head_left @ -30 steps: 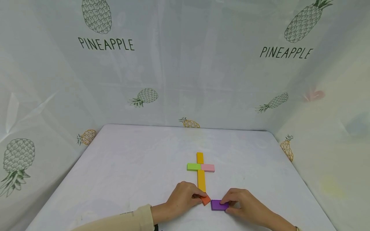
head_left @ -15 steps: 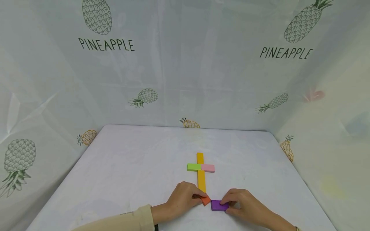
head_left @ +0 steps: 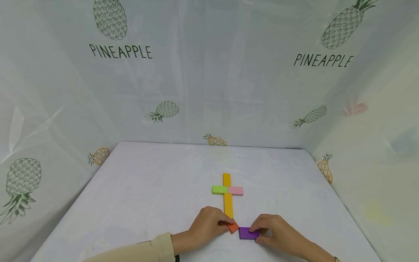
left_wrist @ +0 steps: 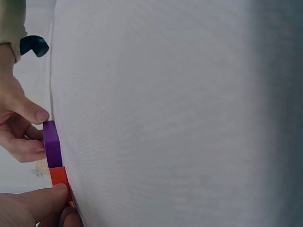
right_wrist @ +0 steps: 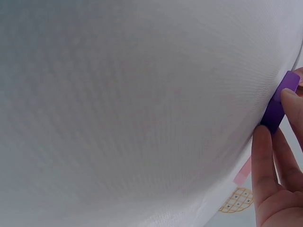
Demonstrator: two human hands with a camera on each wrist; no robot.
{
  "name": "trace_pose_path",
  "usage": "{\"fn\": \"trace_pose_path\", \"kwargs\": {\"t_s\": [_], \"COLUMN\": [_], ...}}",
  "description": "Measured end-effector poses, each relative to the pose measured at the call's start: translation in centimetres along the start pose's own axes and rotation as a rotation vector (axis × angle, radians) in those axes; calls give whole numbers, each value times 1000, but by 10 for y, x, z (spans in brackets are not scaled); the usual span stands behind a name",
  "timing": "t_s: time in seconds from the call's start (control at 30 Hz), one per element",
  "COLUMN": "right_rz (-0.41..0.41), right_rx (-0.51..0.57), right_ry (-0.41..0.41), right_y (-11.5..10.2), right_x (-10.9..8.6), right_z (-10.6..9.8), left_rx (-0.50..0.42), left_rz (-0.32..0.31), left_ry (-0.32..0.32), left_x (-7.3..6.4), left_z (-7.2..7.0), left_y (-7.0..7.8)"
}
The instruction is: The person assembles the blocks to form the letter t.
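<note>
My left hand [head_left: 207, 227] pinches an orange block [head_left: 233, 227] that lies at a slant on the table, just below the lower yellow block [head_left: 228, 205]. To its right, my right hand [head_left: 278, 233] grips a flat purple block [head_left: 248, 233] by its right end, thumb and fingers on its edges. The orange corner comes up close to the purple block's left end; in the left wrist view the purple block [left_wrist: 52, 144] and orange block [left_wrist: 58, 176] seem to meet. Part of the orange block is hidden under my left fingers.
Above the hands, a green block [head_left: 219, 190] and a pink block [head_left: 235, 191] lie end to end, with an upper yellow block [head_left: 226, 179] behind them, forming a cross. The white table [head_left: 157, 174] backs onto a pineapple-printed curtain [head_left: 209, 72].
</note>
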State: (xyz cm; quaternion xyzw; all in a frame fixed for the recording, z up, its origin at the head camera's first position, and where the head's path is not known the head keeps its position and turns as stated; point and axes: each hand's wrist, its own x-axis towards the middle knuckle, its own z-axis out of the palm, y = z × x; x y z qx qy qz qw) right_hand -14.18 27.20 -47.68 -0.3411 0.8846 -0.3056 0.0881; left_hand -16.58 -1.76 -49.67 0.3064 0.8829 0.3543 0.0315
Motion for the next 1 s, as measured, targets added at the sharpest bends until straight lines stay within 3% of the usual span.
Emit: {"fn": "trace_pose_path", "kwargs": {"t_s": [0.23, 0.53, 0.73, 1.0], "right_rz": [-7, -15, 3, -32], "right_rx": [11, 31, -23, -156], "right_ry": [10, 34, 96, 228], "right_y": [0, 1, 5, 14], "right_x": [-2, -5, -5, -5], "right_z": [1, -5, -23, -45], "left_rx": [-21, -40, 32, 198], "left_rz": [-17, 8, -4, -151], "left_ry": [-14, -10, 42, 128], "left_x": [-1, -8, -18, -33], "left_z": [-1, -11, -36, -87], "left_y": [1, -5, -16, -31]}}
